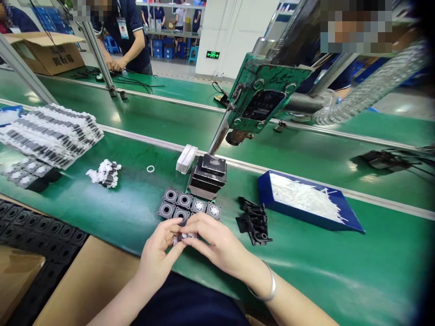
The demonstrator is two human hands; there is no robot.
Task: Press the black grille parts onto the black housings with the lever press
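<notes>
My left hand [159, 246] and my right hand [214, 237] meet near the front edge of the green bench. Fingers of both are closed around small white-and-dark parts [185, 236], mostly covered by the fingertips. Just beyond them lies a block of square black housings [171, 195] in two rows. Two housings at its right end hold white swirl-vaned impellers [199, 206]; the others in sight show dark round openings. Behind the block stands a black metal fixture [208, 176]. Right of my right hand sits a pile of black plastic parts [254, 221].
A green press head [261, 97] hangs over the bench. A blue tray [309, 213] of thin white pieces stands right. Left are a small white-and-black cluster [108, 173], a large stack [54, 133] and a white ring [150, 169]. A co-worker [134, 34] works across the bench.
</notes>
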